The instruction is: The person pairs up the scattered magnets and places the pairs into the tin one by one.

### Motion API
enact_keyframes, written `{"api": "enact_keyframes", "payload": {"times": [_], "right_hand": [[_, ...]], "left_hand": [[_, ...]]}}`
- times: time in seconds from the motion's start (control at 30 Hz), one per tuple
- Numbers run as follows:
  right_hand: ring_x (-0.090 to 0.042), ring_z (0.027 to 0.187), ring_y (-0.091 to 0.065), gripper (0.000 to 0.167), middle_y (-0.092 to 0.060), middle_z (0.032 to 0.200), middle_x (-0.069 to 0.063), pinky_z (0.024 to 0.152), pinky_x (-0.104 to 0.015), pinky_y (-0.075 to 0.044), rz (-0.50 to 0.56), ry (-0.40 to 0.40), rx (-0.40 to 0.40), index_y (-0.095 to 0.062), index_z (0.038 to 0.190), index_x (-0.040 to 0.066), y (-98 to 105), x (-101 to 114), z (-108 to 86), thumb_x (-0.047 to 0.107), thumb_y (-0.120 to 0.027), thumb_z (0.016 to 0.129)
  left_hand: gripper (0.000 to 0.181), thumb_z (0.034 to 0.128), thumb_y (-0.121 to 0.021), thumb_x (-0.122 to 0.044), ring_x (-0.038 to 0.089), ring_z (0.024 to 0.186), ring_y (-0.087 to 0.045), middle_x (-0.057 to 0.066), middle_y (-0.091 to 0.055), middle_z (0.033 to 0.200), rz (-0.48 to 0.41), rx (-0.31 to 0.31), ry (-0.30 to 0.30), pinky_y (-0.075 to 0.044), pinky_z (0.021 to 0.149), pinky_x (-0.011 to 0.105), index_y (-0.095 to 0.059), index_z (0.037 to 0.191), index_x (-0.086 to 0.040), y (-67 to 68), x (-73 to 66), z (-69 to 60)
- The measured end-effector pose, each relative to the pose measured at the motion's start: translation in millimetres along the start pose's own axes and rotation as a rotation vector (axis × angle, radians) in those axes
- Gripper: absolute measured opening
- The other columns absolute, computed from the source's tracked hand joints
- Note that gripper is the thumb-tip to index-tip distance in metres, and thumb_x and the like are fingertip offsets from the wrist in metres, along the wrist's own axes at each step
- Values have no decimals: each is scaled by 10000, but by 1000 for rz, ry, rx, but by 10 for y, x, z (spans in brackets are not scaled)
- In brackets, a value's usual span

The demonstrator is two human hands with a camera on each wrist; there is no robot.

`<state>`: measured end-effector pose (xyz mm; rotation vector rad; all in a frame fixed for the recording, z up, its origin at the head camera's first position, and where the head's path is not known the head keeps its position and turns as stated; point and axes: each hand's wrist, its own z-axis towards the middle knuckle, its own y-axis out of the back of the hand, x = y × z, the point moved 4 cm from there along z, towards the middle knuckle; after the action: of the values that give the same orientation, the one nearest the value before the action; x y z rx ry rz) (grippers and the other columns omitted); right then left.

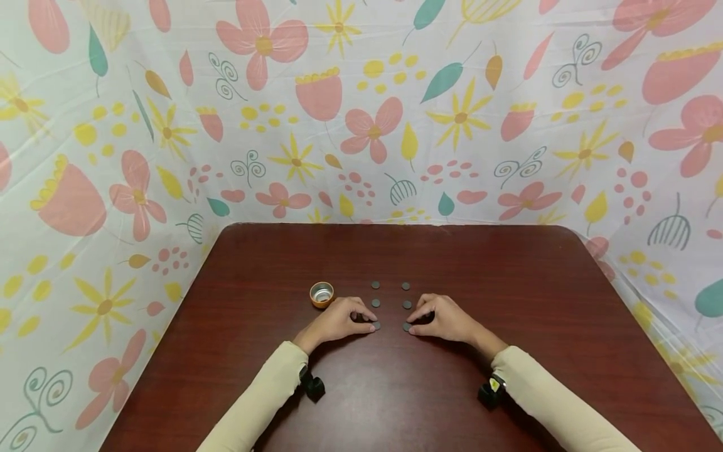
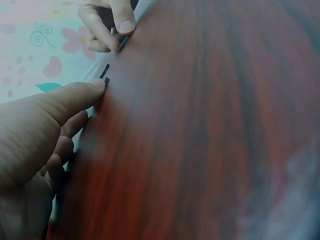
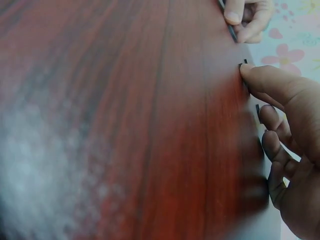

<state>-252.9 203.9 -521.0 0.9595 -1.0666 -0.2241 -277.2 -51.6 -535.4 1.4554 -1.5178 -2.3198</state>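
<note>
Small flat grey discs lie on the table in two columns in the head view. At the near end of the left column, the left hand (image 1: pixel 343 319) pinches a grey disc (image 1: pixel 376 326) between thumb and fingers, down at the tabletop. Opposite it, the right hand (image 1: pixel 446 320) holds the near disc of the right column (image 1: pixel 406 327) the same way. Beyond the hands, a far-left disc (image 1: pixel 375 285) and a middle-left disc (image 1: pixel 375 303) lie across from a far-right disc (image 1: pixel 405 286) and a middle-right disc (image 1: pixel 407 305). Both wrist views show the discs edge-on.
A small round tin (image 1: pixel 322 287) with an orange outside and silvery inside stands just beyond the left hand; its contents are too small to tell. The dark reddish wood table (image 1: pixel 361 402) meets a flowered cloth (image 1: pixel 361 75) at its back and sides.
</note>
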Motion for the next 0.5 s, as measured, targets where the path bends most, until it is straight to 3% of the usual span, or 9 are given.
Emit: {"api": "enact_keyframes", "payload": {"times": [0.5], "right_hand": [[-57,739,-549,163,-633,904,90,641,-243,-488,-8,31,3,-833,1041,212,-60,94,77,252,-831,883]], "left_hand": [[223,945,-761,-338,26,816,-565,-141,-660,966,49,15,-20,-492,707,212,-801,1139,-235,-83,-87,126]]}}
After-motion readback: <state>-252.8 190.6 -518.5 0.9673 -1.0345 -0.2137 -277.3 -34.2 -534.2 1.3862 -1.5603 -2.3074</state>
